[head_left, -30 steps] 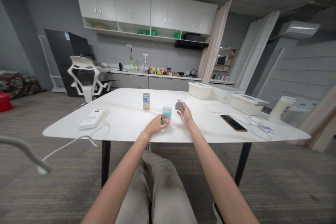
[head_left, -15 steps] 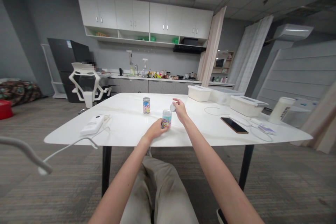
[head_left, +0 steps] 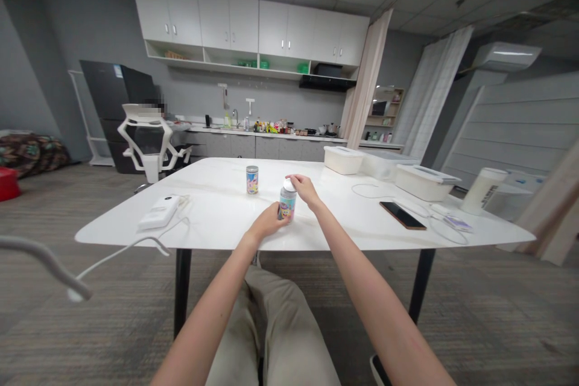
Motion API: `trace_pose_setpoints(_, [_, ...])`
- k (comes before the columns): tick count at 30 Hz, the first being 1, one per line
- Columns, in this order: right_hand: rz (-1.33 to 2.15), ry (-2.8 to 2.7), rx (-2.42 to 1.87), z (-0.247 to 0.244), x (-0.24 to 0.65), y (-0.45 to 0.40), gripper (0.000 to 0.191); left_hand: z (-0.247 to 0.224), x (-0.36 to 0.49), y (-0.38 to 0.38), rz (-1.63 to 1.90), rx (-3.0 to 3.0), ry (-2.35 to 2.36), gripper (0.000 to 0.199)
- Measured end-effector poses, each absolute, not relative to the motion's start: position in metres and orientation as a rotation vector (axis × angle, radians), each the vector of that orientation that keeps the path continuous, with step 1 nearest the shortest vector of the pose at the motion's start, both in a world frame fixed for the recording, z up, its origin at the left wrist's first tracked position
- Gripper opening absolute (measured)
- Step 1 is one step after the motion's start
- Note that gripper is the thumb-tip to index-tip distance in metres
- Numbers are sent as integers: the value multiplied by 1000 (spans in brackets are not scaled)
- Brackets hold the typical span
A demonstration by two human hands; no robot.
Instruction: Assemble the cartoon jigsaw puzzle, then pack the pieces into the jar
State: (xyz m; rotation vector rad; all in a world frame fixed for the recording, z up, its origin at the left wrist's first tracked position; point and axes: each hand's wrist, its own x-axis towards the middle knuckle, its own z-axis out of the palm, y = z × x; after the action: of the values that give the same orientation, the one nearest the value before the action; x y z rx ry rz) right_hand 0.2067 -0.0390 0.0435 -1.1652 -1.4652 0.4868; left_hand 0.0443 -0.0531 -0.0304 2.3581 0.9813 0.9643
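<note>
A small can with a colourful label (head_left: 287,205) stands upright on the white table (head_left: 217,208), near its front edge. My left hand (head_left: 268,220) is wrapped round the lower left side of this can. My right hand (head_left: 304,187) holds a round whitish lid (head_left: 289,184) by its right edge, tilted just over the can's top; whether the two touch is unclear. A second colourful can with a grey top (head_left: 252,180) stands upright farther back and to the left, and neither hand touches it.
A white power strip (head_left: 159,212) with cables lies at the left. Toward the right are white boxes (head_left: 342,160), a transparent box, a phone (head_left: 402,215), a looped cable and a white tumbler (head_left: 484,191). A person sits in a white chair (head_left: 151,145) beyond the table.
My right hand has moved left and slightly down, bringing the lid from beside the can to above its top. My left hand still grips the can.
</note>
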Motion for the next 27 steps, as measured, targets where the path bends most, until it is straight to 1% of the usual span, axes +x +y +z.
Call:
trace_pose_setpoints(5, [378, -1557, -1258, 39, 200, -39, 28, -30, 44, -54, 961, 2343, 968, 41])
trace_pose_setpoints(13, [379, -1603, -1290, 38, 197, -42, 32, -33, 44, -51, 954, 2370, 983, 42])
trace_pose_setpoints(17, [297, -1702, -1331, 42, 201, -48, 28, -33, 44, -51, 958, 2362, 990, 42])
trace_pose_setpoints(23, [252, -1828, -1233, 42, 199, -55, 28, -30, 44, -53, 958, 2358, 994, 41])
trace_pose_setpoints(27, [226, -1882, -1255, 39, 198, -55, 29, -29, 45, -54, 970, 2352, 998, 38])
